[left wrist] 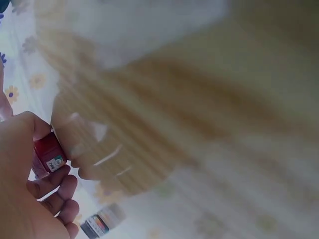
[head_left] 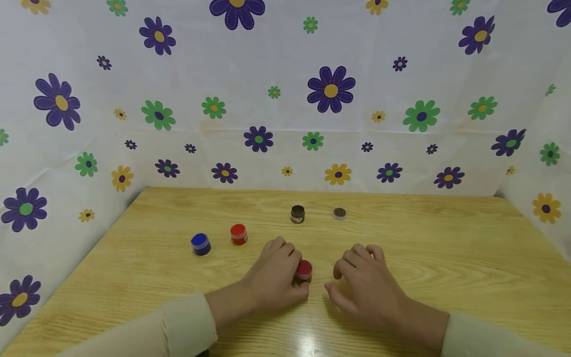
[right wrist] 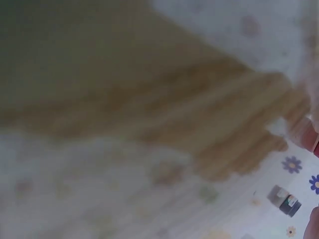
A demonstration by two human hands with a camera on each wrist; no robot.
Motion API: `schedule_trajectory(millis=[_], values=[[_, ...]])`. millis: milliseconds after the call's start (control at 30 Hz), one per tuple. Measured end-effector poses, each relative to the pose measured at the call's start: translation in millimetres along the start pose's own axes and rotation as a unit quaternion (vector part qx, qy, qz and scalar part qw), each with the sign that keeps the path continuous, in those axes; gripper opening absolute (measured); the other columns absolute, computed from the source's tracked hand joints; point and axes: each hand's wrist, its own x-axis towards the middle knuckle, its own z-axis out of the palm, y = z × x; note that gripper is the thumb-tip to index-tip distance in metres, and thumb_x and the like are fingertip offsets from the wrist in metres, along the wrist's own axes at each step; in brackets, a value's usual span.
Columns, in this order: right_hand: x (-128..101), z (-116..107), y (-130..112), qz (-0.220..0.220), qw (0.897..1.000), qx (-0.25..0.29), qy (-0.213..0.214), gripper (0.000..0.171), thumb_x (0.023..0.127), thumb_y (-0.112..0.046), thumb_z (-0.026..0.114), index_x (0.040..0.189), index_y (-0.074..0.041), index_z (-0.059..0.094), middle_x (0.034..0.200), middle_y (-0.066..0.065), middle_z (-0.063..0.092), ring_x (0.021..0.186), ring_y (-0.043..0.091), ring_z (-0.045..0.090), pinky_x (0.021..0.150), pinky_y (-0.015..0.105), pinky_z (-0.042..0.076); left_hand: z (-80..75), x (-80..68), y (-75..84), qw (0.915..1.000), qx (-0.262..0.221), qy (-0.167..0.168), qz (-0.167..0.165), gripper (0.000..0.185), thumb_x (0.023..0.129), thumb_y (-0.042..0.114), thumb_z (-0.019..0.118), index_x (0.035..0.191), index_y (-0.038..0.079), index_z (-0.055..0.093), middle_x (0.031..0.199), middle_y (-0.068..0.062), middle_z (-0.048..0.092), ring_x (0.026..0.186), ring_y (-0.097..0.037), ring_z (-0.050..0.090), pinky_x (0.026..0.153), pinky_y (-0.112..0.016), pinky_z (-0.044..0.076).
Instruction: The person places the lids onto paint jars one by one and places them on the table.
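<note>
My left hand (head_left: 276, 275) grips a small paint jar (head_left: 304, 270) with a dark red lid, low over the table's front middle. In the left wrist view, the jar (left wrist: 50, 152) shows deep red sides and a small white label between thumb and fingers. To its right, my right hand (head_left: 368, 287) hovers with loosely bent fingers and nothing in them, thumb apart from the fingers. A gap separates it from the red jar. Only bits of the right hand show at the right edge of its wrist view.
A blue paint jar (head_left: 200, 244) and a bright red one (head_left: 239, 234) stand on the wooden table (head_left: 446, 238) at left. Farther back are a black jar (head_left: 297, 214), apparently uncovered, and a round dark lid (head_left: 339, 213). A flower-patterned cloth (head_left: 285, 114) encloses the table's back and sides.
</note>
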Motion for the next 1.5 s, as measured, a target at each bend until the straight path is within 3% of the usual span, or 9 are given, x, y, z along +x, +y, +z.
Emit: schedule_trajectory(millis=[267,400,533,700,800,1067,1233,1500], values=[[11,3,7,0.012,1.0,0.003,0.007,0.015,0.081,-0.029,0.071,0.077,-0.019,0.059,0.078,-0.009,0.054,0.081,0.013,0.045,0.085,0.044,0.033,-0.3,8.8,-17.6,0.9981,0.043,0.004,-0.045,0.034,0.082,0.036,0.061,0.094,0.005,0.062,0.089,-0.003,0.055,0.091,-0.023,0.043,0.091,-0.042,0.039],[17,5,12,0.028,1.0,-0.002,-0.002,0.012,0.081,-0.026,0.07,0.078,-0.019,0.06,0.078,-0.008,0.055,0.082,0.015,0.046,0.087,0.045,0.033,-0.8,12.7,-26.2,0.9964,0.058,0.017,-0.06,0.041,0.08,0.032,0.061,0.108,0.001,0.059,0.1,-0.01,0.057,0.097,-0.028,0.045,0.095,-0.046,0.04],[23,8,19,0.042,0.999,-0.007,-0.01,0.011,0.082,-0.024,0.07,0.08,-0.018,0.062,0.079,-0.008,0.056,0.083,0.016,0.047,0.088,0.047,0.033,-1.5,18.8,-31.0,0.9969,0.057,0.027,-0.047,0.053,0.078,0.032,0.061,0.122,0.003,0.057,0.113,-0.012,0.056,0.106,-0.031,0.047,0.101,-0.05,0.039],[33,14,27,0.061,0.998,-0.014,-0.021,0.01,0.084,-0.024,0.069,0.081,-0.016,0.062,0.079,-0.006,0.056,0.084,0.018,0.047,0.087,0.045,0.031,0.6,29.1,-30.1,0.9965,0.073,0.026,-0.032,0.025,0.087,0.035,0.056,0.091,0.01,0.058,0.104,-0.009,0.055,0.098,-0.027,0.045,0.096,-0.046,0.038],[38,16,31,0.077,0.996,-0.01,-0.031,0.011,0.085,-0.024,0.068,0.082,-0.016,0.062,0.079,-0.006,0.056,0.083,0.019,0.047,0.084,0.044,0.03,2.8,36.2,-29.5,0.9951,0.089,0.017,-0.039,0.023,0.095,0.031,0.051,0.086,0.01,0.056,0.103,-0.01,0.055,0.097,-0.028,0.044,0.094,-0.045,0.037],[51,21,43,0.146,0.987,0.023,-0.064,0.01,0.088,-0.025,0.063,0.088,-0.015,0.064,0.085,-0.002,0.061,0.088,0.021,0.048,0.088,0.049,0.031,1.5,49.3,-37.1,0.9858,0.129,-0.045,-0.098,0.037,0.102,0.025,0.041,0.121,-0.003,0.055,0.114,-0.014,0.054,0.107,-0.031,0.045,0.1,-0.046,0.036],[55,23,51,0.179,0.98,0.036,-0.076,0.013,0.089,-0.025,0.062,0.092,-0.013,0.064,0.085,-0.001,0.059,0.09,0.023,0.047,0.09,0.051,0.029,4.0,58.1,-44.9,0.985,0.125,-0.038,-0.113,0.039,0.104,0.034,0.042,0.117,-0.001,0.055,0.112,-0.014,0.055,0.107,-0.031,0.046,0.097,-0.046,0.035],[63,26,57,0.228,0.968,0.038,-0.1,0.036,0.089,-0.034,0.062,0.111,-0.006,0.063,0.1,0.006,0.065,0.099,0.028,0.049,0.092,0.052,0.029,5.9,72.3,-51.5,0.9855,0.107,-0.031,-0.128,0.067,0.098,0.06,0.046,0.12,-0.003,0.057,0.114,-0.016,0.057,0.11,-0.034,0.049,0.101,-0.05,0.034]])
